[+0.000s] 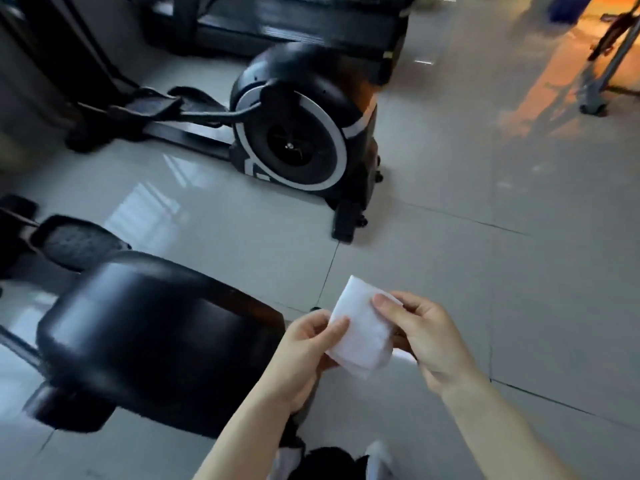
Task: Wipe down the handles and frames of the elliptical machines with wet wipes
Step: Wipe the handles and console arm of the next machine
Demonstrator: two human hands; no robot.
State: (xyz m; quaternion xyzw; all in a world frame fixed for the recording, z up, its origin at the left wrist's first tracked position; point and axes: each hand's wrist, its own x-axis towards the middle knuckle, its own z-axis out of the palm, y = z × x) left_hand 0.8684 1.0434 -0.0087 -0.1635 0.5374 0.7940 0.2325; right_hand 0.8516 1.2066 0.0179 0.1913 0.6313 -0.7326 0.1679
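A folded white wet wipe (pixel 360 329) is held between both hands above the floor, in the lower middle of the head view. My left hand (pixel 304 355) pinches its left edge with thumb on top. My right hand (pixel 426 334) pinches its right edge, thumb pressed on the wipe. Just left of my hands is the black flywheel housing of the near elliptical machine (pixel 149 344), with a black pedal (pixel 76 240) behind it. A second elliptical machine (pixel 294 133), black with a white ring round its flywheel, stands farther back.
Glossy light floor tiles (pixel 485 237) stretch to the right. A black treadmill base (pixel 277 26) lies at the top. A grey metal stand leg (pixel 602 81) is at the upper right. My shoes (pixel 346 462) show at the bottom edge.
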